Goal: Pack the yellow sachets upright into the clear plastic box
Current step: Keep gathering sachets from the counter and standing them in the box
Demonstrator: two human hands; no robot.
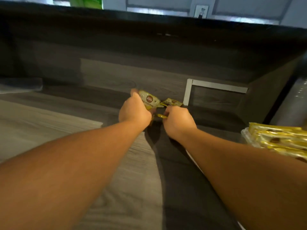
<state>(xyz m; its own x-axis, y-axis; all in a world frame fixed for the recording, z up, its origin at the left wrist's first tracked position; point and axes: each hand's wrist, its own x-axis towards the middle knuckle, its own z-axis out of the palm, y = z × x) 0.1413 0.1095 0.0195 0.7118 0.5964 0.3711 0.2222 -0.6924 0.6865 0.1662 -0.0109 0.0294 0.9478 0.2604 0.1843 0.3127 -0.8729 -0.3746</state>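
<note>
My left hand (133, 111) is closed around a yellow sachet (149, 99) with a red round logo, held above the grey wood-grain table (49, 123). My right hand (177, 122) pinches a second yellow sachet (172, 102), whose lower edge shows between the two hands. Both hands are stretched far forward and nearly touch. At the right edge stands the clear plastic box (247, 135), with several yellow sachets (279, 140) standing in a row inside it. The image is motion-blurred.
A dark raised back panel (149, 47) runs across the far side of the table, with a grey L-shaped strip (216, 86) on it. A shiny grey cylinder (292, 103) stands at the far right. A grey flat object (20, 85) lies at the left.
</note>
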